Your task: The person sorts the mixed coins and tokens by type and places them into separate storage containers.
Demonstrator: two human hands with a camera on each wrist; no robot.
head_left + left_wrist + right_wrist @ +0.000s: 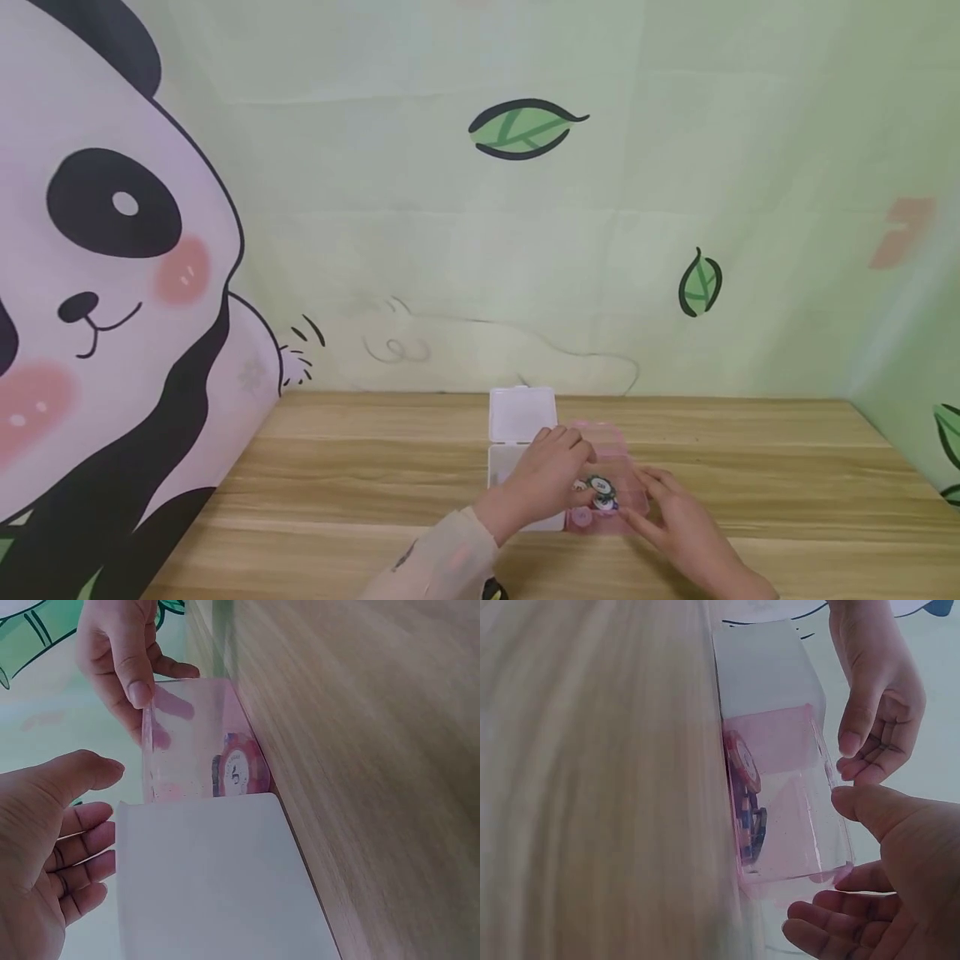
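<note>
A translucent pink plastic box with its lid laid back stands on the table. Several poker chips lie inside; a red one leans beside dark ones in the right wrist view. My right hand holds the box's right end between thumb and fingers. Over the box's left side hovers my left hand, thumb apart from its loosely bent fingers, with nothing seen between them. Left of the pink box, and against it, is a white box, its lid open toward the back; the left hand and forearm partly cover it.
The boxes stand on a wood-grain table. Behind it hangs a pale green cloth printed with leaves and a panda. A small dark and yellow thing shows at the bottom edge beside the left sleeve.
</note>
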